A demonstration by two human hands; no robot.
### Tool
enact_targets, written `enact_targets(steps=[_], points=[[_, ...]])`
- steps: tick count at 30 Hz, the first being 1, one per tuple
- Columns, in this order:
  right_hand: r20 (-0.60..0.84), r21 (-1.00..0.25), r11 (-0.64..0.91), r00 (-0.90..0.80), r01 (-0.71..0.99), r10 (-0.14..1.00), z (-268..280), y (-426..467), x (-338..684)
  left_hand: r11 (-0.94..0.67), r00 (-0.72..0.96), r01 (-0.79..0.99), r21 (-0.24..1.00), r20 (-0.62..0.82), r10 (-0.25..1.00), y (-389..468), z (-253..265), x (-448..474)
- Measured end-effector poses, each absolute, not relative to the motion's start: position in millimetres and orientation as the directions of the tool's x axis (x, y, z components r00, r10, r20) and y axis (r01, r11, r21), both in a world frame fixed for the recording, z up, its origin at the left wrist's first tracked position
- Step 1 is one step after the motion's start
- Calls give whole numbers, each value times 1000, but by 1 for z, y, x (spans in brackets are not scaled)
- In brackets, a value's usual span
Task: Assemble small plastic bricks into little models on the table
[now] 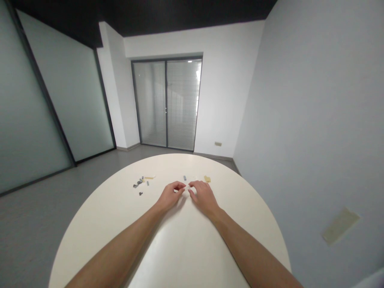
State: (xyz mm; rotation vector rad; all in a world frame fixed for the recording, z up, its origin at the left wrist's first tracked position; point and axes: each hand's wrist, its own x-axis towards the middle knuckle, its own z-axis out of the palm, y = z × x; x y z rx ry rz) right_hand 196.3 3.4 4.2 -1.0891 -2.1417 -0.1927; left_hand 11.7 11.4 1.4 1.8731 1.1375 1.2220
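Observation:
Over the middle of the table, my left hand (pixel 170 195) and my right hand (pixel 204 197) meet fingertip to fingertip. Both are closed in a pinch on a small pale piece (pixel 187 187), partly hidden by the fingers and too small to make out in detail. Just beyond the hands lies a small blue-grey block (pixel 185 178). A yellow piece (pixel 207 179) rests past the right hand's knuckles, and a faint whitish bit (pixel 195 178) lies between these two.
Left of my hands is a loose cluster of small grey and dark pieces (pixel 138 183) with a thin yellow strip (pixel 149 177). A single dark piece (pixel 141 194) sits nearer. The round white table (pixel 186 248) has a wall (pixel 300 120) close on its right.

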Motion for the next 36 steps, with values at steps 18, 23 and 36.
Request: enact_targets(steps=[18,23,36], points=[[643,-185,662,-420,726,640,9,0,196,-425,239,271,864,368,899,11,2,13],[643,-184,672,-429,717,634,9,-2,196,-405,232,248,880,352,907,12,1,13],[635,-183,689,-450,701,628,11,-4,195,-381,249,222,898,326,912,10,3,15]])
